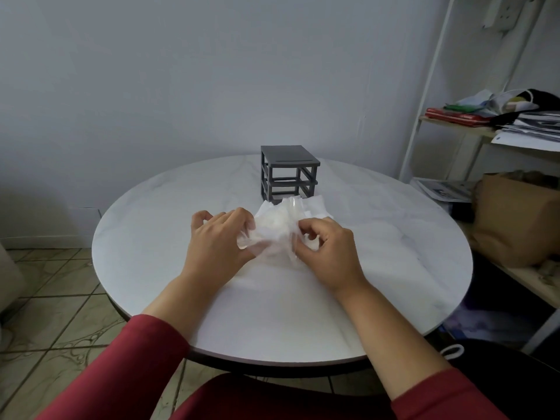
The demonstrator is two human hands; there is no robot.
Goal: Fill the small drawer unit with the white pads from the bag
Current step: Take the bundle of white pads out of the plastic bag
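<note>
Both hands meet over the middle of the round white marble-patterned tabletop (151, 253), and both grasp a crumpled clear plastic bag (274, 237). The left hand (216, 237) curls its fingers into the bag's left side, with the thumb out of sight beneath. The right hand (325, 253) pinches the right side of the bag between its bent fingers and thumb. Soft white pads (272, 221) show through the plastic as a pale mass, and single pads cannot be made out. A white edge of the bundle (315, 204) sticks out behind the hands, towards the far side. Just beyond the bag stands the small dark grey plastic drawer unit (288, 174), upright near the far edge of the tabletop, its front showing stacked open bays; whether the bag touches its base cannot be told. Red sleeves (145, 353) cover both forearms up to below the wrists. To the right of the tabletop stands a white metal shelf rack (430, 86) bearing a pile of papers (533, 125), and a brown paper bag (515, 219) sits on a lower shelf. Beige patterned floor tiles (54, 298) lie on the left.
</note>
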